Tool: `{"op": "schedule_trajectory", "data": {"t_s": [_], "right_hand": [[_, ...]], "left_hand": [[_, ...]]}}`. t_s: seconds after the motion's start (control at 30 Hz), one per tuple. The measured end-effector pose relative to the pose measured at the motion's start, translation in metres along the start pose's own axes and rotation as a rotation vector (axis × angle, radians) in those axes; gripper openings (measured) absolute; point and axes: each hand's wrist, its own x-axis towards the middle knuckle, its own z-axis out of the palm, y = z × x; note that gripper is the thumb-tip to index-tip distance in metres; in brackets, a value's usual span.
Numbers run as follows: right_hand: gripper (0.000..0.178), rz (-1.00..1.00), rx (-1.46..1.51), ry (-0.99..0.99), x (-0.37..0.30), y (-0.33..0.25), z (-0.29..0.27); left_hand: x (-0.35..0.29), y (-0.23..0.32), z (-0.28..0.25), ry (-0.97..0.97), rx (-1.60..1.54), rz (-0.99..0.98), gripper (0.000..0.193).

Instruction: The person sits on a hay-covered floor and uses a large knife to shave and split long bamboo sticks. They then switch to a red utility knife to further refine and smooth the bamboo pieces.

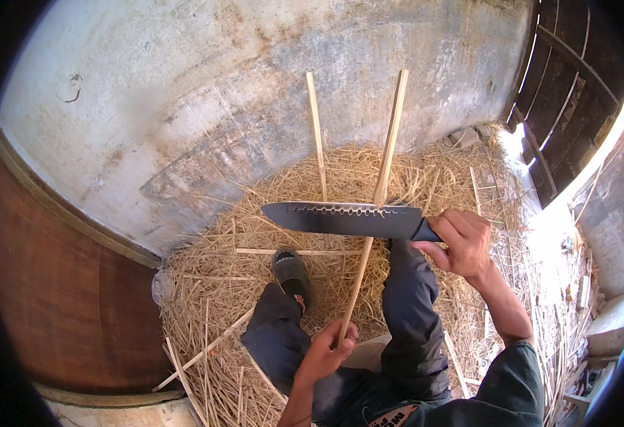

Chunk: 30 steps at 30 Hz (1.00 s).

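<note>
My right hand (463,244) is wrapped round the dark handle of a large knife (340,219) with a broad black blade. The blade lies almost level, tip to the left, with a pale scalloped line along its upper side. Pinched low down in my left hand (329,349) is a long, thin pale strip of wood or bamboo (359,281). It slants up to the knife and meets the blade; a pale length (391,139) runs on above in much the same line. Another pale strip (316,128) stands left of it, its lower end reaching the blade; whether they join is hidden.
Straw-like shavings (205,285) cover the floor around my legs, with loose strips (216,349) among them. A stained wall (205,107) stands ahead, a brown wooden panel (63,285) at left, and dark boards (575,78) at upper right. My sandalled foot (290,274) rests on the shavings.
</note>
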Motion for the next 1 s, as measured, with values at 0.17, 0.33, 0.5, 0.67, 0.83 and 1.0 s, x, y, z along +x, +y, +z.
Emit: {"op": "schedule_trajectory", "data": {"t_s": [0.17,0.33,0.5,0.67,0.83,1.0], "right_hand": [[0.042,-0.014,0.005,-0.035,0.000,-0.003,-0.005],[0.041,0.040,0.125,-0.056,-0.004,-0.005,-0.002],[0.038,0.161,0.370,-0.190,-0.015,-0.003,0.006],[0.039,0.084,0.341,-0.196,-0.015,-0.003,0.008],[0.041,-0.116,0.202,-0.211,-0.014,-0.011,0.014],[0.046,0.159,0.077,-0.279,-0.022,-0.013,0.019]], "left_hand": [[0.004,-0.002,0.003,-0.040,-0.295,-0.116,0.063],[0.001,-0.004,0.010,0.073,-0.260,-0.070,0.052],[-0.003,-0.005,0.011,0.135,-0.202,-0.044,0.050],[-0.004,-0.008,0.010,0.159,-0.121,-0.017,0.051],[-0.002,-0.006,0.017,0.238,-0.005,0.023,0.052],[0.001,-0.007,0.017,0.340,0.259,0.123,0.050]]}}
